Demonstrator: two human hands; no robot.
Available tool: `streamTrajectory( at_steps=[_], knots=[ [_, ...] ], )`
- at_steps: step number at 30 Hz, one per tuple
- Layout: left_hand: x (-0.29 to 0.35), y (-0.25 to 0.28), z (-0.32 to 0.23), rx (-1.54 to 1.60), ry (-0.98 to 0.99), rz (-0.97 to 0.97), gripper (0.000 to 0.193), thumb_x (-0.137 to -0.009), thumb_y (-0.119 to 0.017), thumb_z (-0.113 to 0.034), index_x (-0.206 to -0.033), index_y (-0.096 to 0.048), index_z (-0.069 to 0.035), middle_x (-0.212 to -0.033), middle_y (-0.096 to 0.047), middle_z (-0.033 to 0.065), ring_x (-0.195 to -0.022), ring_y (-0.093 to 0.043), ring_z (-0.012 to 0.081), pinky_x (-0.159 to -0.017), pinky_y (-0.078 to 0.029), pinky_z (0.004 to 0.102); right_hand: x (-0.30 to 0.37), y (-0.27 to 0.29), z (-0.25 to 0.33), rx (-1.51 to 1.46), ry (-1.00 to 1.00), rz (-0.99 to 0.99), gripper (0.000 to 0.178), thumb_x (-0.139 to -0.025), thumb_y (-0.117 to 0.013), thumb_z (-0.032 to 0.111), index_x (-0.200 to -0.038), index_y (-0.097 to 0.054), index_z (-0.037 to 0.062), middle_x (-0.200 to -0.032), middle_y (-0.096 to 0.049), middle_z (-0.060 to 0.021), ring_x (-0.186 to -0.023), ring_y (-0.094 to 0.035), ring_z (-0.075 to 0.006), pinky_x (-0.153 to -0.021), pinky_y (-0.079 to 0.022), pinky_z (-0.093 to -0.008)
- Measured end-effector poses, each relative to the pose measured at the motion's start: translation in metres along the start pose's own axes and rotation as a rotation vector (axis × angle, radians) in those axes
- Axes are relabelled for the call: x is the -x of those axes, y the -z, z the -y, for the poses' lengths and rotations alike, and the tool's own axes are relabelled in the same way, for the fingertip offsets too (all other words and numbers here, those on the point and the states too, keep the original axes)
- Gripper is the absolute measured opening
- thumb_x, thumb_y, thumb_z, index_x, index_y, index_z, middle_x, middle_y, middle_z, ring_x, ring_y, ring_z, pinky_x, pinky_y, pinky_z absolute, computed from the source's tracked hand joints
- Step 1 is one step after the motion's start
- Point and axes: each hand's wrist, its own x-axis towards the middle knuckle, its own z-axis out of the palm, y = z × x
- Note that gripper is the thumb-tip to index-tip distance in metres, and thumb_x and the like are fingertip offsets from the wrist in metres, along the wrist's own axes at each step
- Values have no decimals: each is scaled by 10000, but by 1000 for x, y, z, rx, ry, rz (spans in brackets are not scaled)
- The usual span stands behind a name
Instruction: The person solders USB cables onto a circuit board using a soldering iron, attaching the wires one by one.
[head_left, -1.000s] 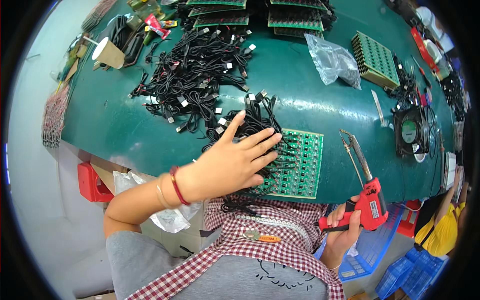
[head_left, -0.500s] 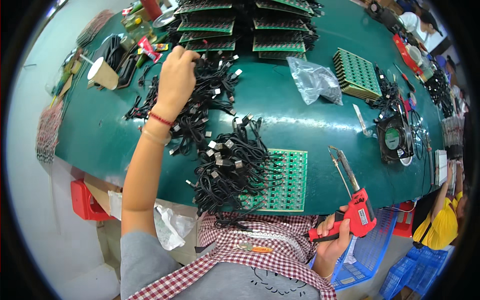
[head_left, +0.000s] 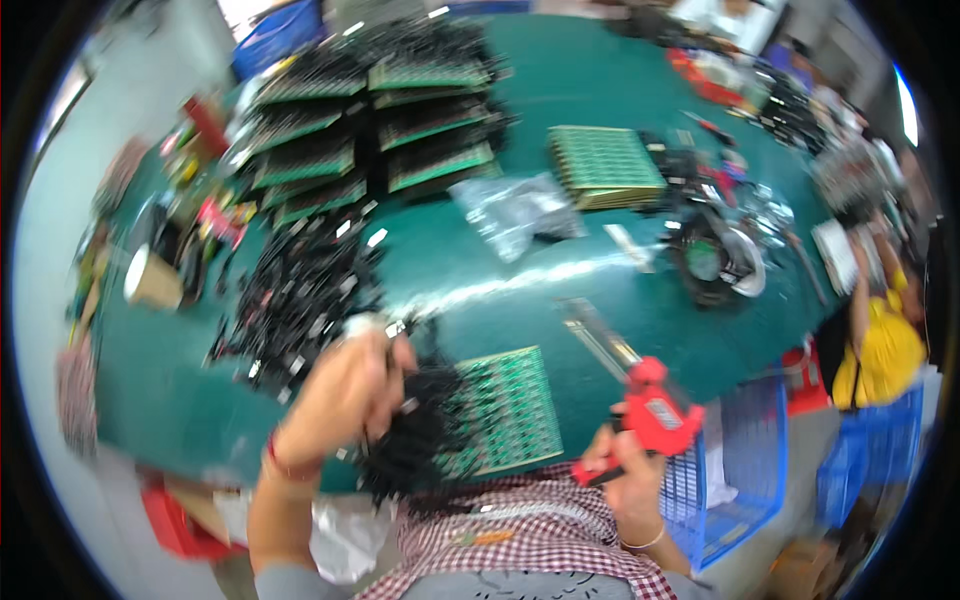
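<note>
While a bunch of black connector wires (head_left: 405, 445) is held in the left hand (head_left: 350, 390), the fingers are closed around its upper end, so the grip is clamped on the wires just above the near edge of the table (head_left: 500, 290). The bunch hangs over the left part of a green circuit board (head_left: 505, 410), which lies flat on the table close to the near edge. Motion blur hides the single fingers. A red band (head_left: 285, 465) is worn on the left wrist.

To the right, a red soldering gun (head_left: 650, 415) is gripped by the right hand (head_left: 625, 480), the fingers shut around its handle, and its long metal tip (head_left: 590, 335) is pointed far and left over the table. Left of the board, a loose heap of black wires (head_left: 300, 290) is spread on the green surface. Farther off, stacks of green boards (head_left: 360, 130) are ranged in rows, with a clear plastic bag (head_left: 515, 210) and another ribbed green board (head_left: 605, 165) to their right. A small fan (head_left: 715, 260) stands at the right. Near right, a blue basket (head_left: 730, 480) is seen below the table edge, and a person in yellow (head_left: 880, 350) is seated beyond it.
</note>
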Motion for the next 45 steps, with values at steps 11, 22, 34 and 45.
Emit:
streamTrajectory(
  at_steps=[11,22,34,45],
  knots=[
    [34,-139,8,706,325,337,270,-1009,-402,-281,-884,-484,-56,-633,-351,-30,-476,-272,45,-424,-213,196,-3,-30,11,53,-166,306,248,-845,-663,51,-1057,-537,21,-893,-612,-22,-830,-588,-93,-765,-486,-261],
    [34,-142,15,720,362,104,209,-987,-428,-194,-899,-522,-29,-749,-447,14,-597,-403,100,-511,-322,230,4,-33,1,128,-36,211,376,-867,-646,74,-1178,-439,38,-935,-580,-14,-840,-580,-84,-761,-475,-244],
    [41,-155,12,498,341,12,197,-983,-417,-197,-879,-506,-55,-693,-424,2,-538,-380,86,-460,-323,229,1,-35,-3,370,224,73,402,-843,-674,142,-1178,-476,43,-889,-580,-48,-814,-556,-134,-741,-462,-292],
    [37,-160,28,209,80,-75,120,-955,-457,-96,-835,-447,-91,-662,-413,-23,-556,-369,71,-485,-316,234,12,-29,7,467,281,-65,412,-789,-679,130,-1152,-513,27,-984,-601,-108,-927,-554,-207,-827,-455,-359]
  ],
)
